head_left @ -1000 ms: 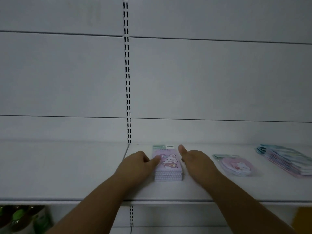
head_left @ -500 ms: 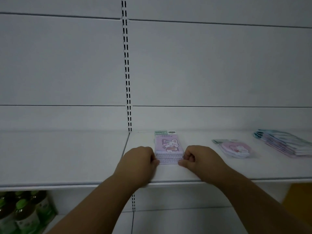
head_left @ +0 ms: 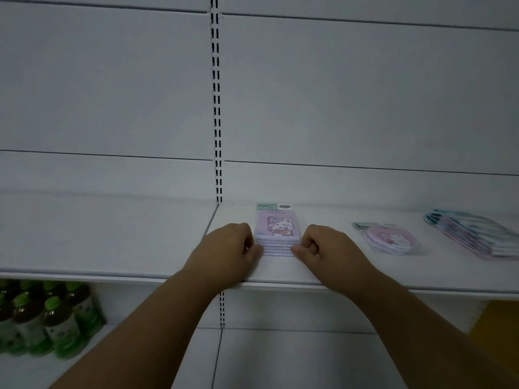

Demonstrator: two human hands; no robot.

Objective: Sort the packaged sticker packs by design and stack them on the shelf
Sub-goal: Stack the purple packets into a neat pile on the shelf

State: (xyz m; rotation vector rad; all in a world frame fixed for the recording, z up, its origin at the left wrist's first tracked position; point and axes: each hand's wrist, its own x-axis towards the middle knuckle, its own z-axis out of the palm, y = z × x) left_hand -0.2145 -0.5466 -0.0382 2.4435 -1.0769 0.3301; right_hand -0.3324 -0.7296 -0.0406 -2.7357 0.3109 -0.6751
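A neat pile of purple bunny sticker packs lies flat on the white metal shelf. To the right lie round pink sticker packs. At the far right sits a slanted pile of blue-and-pink sticker packs.

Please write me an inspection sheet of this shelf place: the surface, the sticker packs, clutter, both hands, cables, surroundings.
Surface: white shelf, flat.
Job's things: purple stack between the hands; round packs to its right; blue stack far right, fanned.
Clutter: nothing seen.
Hands: left hand and right hand, fingers curled, touch the purple stack's near corners.
Cables: nothing seen.
Surroundings: slotted upright, white back panels, green bottles below left.
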